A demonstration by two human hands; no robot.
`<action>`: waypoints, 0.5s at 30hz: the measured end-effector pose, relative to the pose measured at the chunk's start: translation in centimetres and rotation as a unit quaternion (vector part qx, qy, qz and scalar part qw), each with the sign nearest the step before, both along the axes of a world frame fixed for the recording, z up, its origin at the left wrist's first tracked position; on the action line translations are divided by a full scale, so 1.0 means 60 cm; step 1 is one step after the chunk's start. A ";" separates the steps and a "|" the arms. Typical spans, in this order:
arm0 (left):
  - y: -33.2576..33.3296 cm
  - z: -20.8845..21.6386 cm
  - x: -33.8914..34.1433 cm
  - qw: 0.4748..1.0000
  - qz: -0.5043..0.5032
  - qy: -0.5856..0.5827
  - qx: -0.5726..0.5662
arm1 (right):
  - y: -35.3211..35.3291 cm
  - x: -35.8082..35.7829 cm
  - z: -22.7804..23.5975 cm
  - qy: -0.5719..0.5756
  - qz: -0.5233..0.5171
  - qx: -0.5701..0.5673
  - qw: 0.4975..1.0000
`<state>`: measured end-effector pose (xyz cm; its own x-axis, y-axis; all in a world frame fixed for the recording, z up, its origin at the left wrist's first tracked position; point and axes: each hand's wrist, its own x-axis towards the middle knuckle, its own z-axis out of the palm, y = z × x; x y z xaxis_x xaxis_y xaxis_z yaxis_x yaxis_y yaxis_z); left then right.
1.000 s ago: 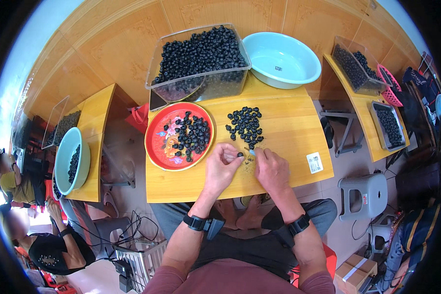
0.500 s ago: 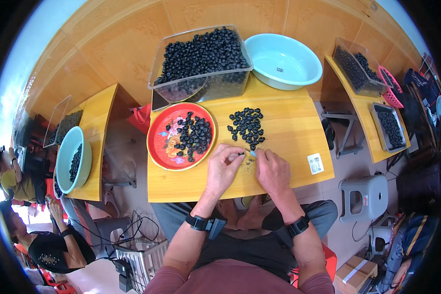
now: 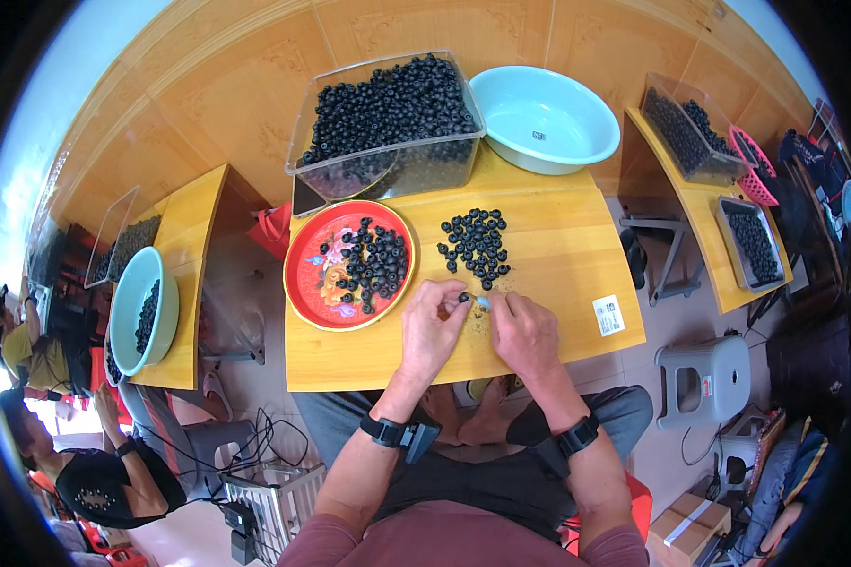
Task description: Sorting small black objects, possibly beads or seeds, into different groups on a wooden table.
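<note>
Between the fingertips of my left hand [image 3: 433, 317] is one small round black bead-like piece [image 3: 463, 297]. My right hand [image 3: 522, 329] pinches a small tool with a light-blue part [image 3: 483, 302], close beside that piece; its tip is too small to make out. Just beyond both hands lies a loose pile of black pieces [image 3: 476, 241], with dark crumbs [image 3: 478, 326] on the wood around my fingers. To the left, a round red tray [image 3: 304, 300] with a flowered bottom holds more black pieces [image 3: 380, 263].
A clear plastic bin [image 3: 402, 175] heaped with black pieces and a light-blue basin [image 3: 591, 123] stand at the back of the yellow wooden table [image 3: 577, 255]. Side tables carry more bins and a basin [image 3: 167, 312]. A grey stool [image 3: 704, 378] is right; another person [image 3: 113, 472] sits left.
The blue part of the tool has shifted slightly, and the black piece in my left fingers shows more clearly. Both hands stay in nearly the same place; the pile and tray look unchanged.
</note>
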<state>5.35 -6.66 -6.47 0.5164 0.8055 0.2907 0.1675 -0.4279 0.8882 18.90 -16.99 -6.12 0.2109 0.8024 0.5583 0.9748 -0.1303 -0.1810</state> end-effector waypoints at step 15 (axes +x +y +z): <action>-0.003 -0.002 0.004 1.000 0.008 0.016 0.014 | 0.003 -0.001 0.000 0.000 0.025 0.010 1.000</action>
<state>5.59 -6.86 -6.57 0.5123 0.8057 0.2972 0.2033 -0.4500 0.8696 18.81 -16.83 -6.13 0.1701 0.8011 0.5739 0.9801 -0.0770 -0.1829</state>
